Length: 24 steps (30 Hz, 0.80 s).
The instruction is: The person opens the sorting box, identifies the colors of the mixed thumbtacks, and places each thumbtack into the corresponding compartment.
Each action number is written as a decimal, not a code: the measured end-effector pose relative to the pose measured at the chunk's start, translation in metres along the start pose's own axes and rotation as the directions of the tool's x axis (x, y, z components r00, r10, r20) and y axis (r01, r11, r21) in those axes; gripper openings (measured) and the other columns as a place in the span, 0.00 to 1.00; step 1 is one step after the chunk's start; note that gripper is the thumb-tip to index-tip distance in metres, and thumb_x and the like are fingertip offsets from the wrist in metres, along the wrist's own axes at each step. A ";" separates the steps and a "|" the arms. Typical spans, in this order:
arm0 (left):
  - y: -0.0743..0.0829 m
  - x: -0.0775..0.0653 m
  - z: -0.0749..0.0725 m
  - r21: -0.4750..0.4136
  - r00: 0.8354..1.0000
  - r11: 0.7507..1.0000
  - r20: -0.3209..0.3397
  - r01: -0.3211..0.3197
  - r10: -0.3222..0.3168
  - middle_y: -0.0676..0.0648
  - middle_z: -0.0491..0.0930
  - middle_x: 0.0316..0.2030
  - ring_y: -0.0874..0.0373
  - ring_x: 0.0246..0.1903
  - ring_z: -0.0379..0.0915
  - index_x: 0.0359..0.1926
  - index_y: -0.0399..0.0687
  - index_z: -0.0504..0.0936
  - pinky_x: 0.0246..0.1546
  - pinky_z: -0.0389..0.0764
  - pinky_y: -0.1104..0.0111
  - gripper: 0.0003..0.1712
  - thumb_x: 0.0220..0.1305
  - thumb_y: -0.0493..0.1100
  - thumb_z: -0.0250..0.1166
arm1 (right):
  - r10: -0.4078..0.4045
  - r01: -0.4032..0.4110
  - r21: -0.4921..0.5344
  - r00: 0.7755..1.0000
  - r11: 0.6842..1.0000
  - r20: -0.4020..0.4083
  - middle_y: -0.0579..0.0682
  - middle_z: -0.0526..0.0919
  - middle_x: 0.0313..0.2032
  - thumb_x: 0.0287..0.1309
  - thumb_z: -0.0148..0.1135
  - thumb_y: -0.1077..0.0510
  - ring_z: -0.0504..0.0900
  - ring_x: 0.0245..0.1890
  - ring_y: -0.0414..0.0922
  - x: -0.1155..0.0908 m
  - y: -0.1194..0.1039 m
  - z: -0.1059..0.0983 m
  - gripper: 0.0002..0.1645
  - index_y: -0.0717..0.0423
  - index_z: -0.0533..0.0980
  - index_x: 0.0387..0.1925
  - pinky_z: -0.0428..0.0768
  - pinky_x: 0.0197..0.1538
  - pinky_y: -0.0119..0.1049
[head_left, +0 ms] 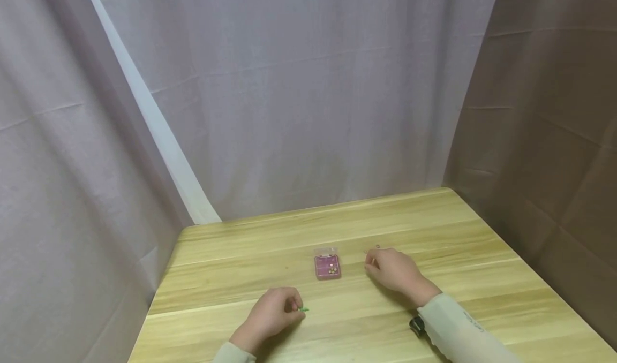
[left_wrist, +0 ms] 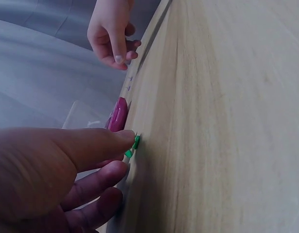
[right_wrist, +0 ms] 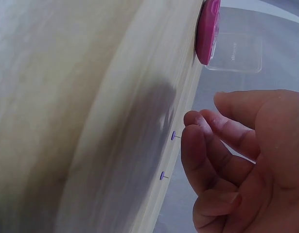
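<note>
Between thumb and fingertips my left hand [head_left: 272, 316] pinches small green studs [left_wrist: 135, 142], with a thin pin showing, just over the table. My right hand [head_left: 394, 269] hovers beside two small purple studs [right_wrist: 173, 135] with thin pins. Its fingers are loosely bent, the thumb stands apart, and nothing shows between them. Between the hands lies a magenta case [head_left: 328, 269], its clear lid [right_wrist: 234, 53] swung back. Several small round pieces [head_left: 333, 270] sit inside the case toward its right side; the head view is too small to tell their kind.
The wood-grain table [head_left: 217, 277] carries all of this. Grey curtains [head_left: 299, 111] hang behind and to the left, and a brown one [head_left: 544, 138] to the right. A dark band [head_left: 416, 326] sits at the right wrist.
</note>
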<state>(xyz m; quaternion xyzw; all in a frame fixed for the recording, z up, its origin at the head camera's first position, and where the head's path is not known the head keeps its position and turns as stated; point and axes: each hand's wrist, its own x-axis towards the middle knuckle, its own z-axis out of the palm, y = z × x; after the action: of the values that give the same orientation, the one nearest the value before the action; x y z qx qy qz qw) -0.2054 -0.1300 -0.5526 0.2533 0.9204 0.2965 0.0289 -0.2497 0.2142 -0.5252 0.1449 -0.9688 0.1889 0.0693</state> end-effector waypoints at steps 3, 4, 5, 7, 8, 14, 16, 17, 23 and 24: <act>0.000 0.000 0.000 -0.001 1.000 1.000 0.005 -0.001 0.001 0.65 0.78 0.26 0.68 0.26 0.70 0.29 0.64 0.80 0.31 0.76 0.70 0.08 0.54 0.52 0.72 | 0.013 -0.013 0.007 1.000 1.000 0.008 0.51 0.86 0.52 0.59 0.65 0.49 0.81 0.28 0.40 0.001 -0.001 0.001 0.05 0.43 0.81 0.34 0.78 0.24 0.35; 0.000 -0.001 0.000 -0.002 1.000 1.000 0.006 -0.002 0.002 0.65 0.78 0.26 0.69 0.26 0.70 0.29 0.64 0.80 0.31 0.76 0.70 0.07 0.54 0.51 0.72 | 0.013 -0.013 0.009 1.000 1.000 0.008 0.52 0.85 0.53 0.58 0.66 0.50 0.79 0.26 0.39 0.001 -0.001 0.001 0.05 0.44 0.81 0.34 0.77 0.23 0.35; 0.000 -0.001 0.000 -0.003 1.000 1.000 0.007 -0.002 0.002 0.65 0.78 0.26 0.69 0.26 0.70 0.29 0.64 0.80 0.31 0.76 0.70 0.07 0.54 0.51 0.72 | 0.018 -0.018 0.011 1.000 1.000 0.013 0.52 0.85 0.53 0.58 0.66 0.49 0.77 0.23 0.38 0.001 -0.001 0.002 0.05 0.44 0.81 0.34 0.76 0.22 0.35; 0.000 -0.001 0.000 -0.002 1.000 1.000 0.005 -0.002 0.002 0.65 0.78 0.25 0.69 0.26 0.70 0.29 0.64 0.80 0.32 0.77 0.69 0.07 0.55 0.52 0.72 | 0.024 -0.024 0.015 1.000 1.000 0.020 0.52 0.85 0.54 0.58 0.66 0.49 0.73 0.18 0.36 0.001 -0.001 0.003 0.04 0.43 0.81 0.33 0.75 0.20 0.35; 0.000 -0.001 0.000 0.000 1.000 1.000 0.002 -0.003 0.003 0.65 0.78 0.25 0.69 0.26 0.70 0.28 0.64 0.80 0.32 0.77 0.69 0.07 0.56 0.52 0.71 | 0.026 -0.026 0.015 0.999 1.000 0.021 0.53 0.85 0.54 0.58 0.66 0.49 0.71 0.17 0.36 0.001 -0.001 0.004 0.04 0.43 0.81 0.33 0.74 0.19 0.35; -0.002 -0.001 0.000 0.026 1.000 1.000 -0.017 -0.012 0.013 0.65 0.78 0.25 0.69 0.28 0.71 0.27 0.65 0.81 0.36 0.80 0.64 0.06 0.58 0.50 0.69 | 0.025 -0.025 0.024 1.000 0.999 0.018 0.52 0.84 0.54 0.57 0.67 0.49 0.70 0.16 0.35 0.001 -0.001 0.007 0.04 0.42 0.81 0.32 0.74 0.18 0.35; -0.003 -0.001 0.001 0.035 1.000 0.999 -0.022 -0.013 0.014 0.66 0.78 0.26 0.69 0.29 0.71 0.27 0.66 0.81 0.43 0.80 0.57 0.06 0.58 0.49 0.69 | 0.022 -0.023 0.028 1.000 0.999 0.020 0.52 0.85 0.54 0.57 0.67 0.49 0.71 0.16 0.36 0.001 -0.001 0.007 0.04 0.42 0.81 0.32 0.73 0.18 0.35; -0.004 -0.001 0.001 0.039 1.000 0.999 -0.022 -0.014 0.015 0.66 0.78 0.26 0.69 0.30 0.71 0.26 0.66 0.80 0.46 0.80 0.54 0.06 0.58 0.49 0.69 | 0.022 -0.022 0.030 1.000 0.999 0.021 0.51 0.85 0.54 0.57 0.67 0.49 0.71 0.16 0.36 0.001 -0.001 0.007 0.04 0.42 0.81 0.32 0.73 0.18 0.35; -0.004 0.000 0.000 0.042 1.000 0.999 -0.025 -0.008 0.009 0.65 0.78 0.26 0.68 0.30 0.71 0.25 0.66 0.79 0.50 0.77 0.48 0.08 0.57 0.47 0.68 | 0.024 -0.024 0.042 1.000 0.999 0.012 0.51 0.85 0.54 0.57 0.68 0.49 0.74 0.19 0.37 0.000 -0.002 0.007 0.04 0.41 0.81 0.31 0.73 0.17 0.35; -0.004 0.000 0.000 0.041 1.000 0.999 -0.024 -0.007 0.008 0.65 0.78 0.26 0.68 0.29 0.71 0.25 0.66 0.79 0.49 0.77 0.49 0.08 0.57 0.46 0.68 | 0.027 -0.027 0.043 1.000 0.999 0.010 0.50 0.85 0.54 0.57 0.68 0.49 0.74 0.20 0.36 0.000 -0.002 0.007 0.04 0.41 0.81 0.31 0.73 0.17 0.35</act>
<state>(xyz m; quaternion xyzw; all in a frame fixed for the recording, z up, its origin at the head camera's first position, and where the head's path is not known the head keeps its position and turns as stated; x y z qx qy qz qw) -0.2075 -0.1331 -0.5549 0.2538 0.9256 0.2808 0.0115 -0.2501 0.2100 -0.5311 0.1342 -0.9667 0.2098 0.0590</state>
